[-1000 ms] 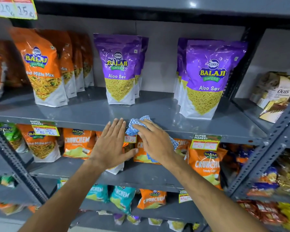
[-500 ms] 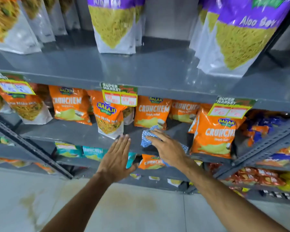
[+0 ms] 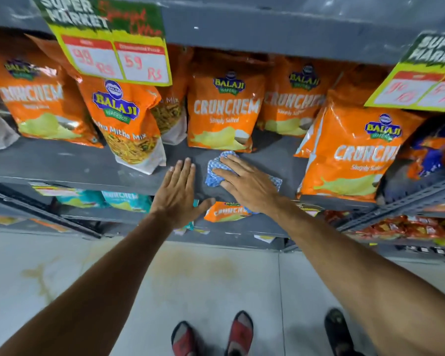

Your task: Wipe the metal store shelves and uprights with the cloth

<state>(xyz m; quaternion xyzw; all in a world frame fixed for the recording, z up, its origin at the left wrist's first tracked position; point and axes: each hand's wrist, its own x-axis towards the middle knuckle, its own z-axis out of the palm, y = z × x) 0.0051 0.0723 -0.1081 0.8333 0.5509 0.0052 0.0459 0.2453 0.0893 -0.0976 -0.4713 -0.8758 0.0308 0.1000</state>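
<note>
A blue-and-white checked cloth [image 3: 214, 173] lies on the grey metal shelf [image 3: 62, 163], near its front edge. My right hand [image 3: 247, 183] lies flat on top of the cloth and presses it onto the shelf surface. My left hand [image 3: 179, 194] rests flat on the same shelf just left of the cloth, fingers together, holding nothing. The cloth's right part is hidden under my right hand.
Orange Crunchem bags [image 3: 222, 106] and a Mitha Mix bag [image 3: 127, 124] stand behind my hands, another orange bag [image 3: 355, 152] at the right. Yellow price tags [image 3: 118, 57] hang from the shelf above. A slotted grey upright [image 3: 409, 201] runs at the right. More packets fill lower shelves.
Both hands and the cloth came down from the upper shelf's front edge onto the shelf below. The view tilted down and moved closer, so the floor and feet now show.
</note>
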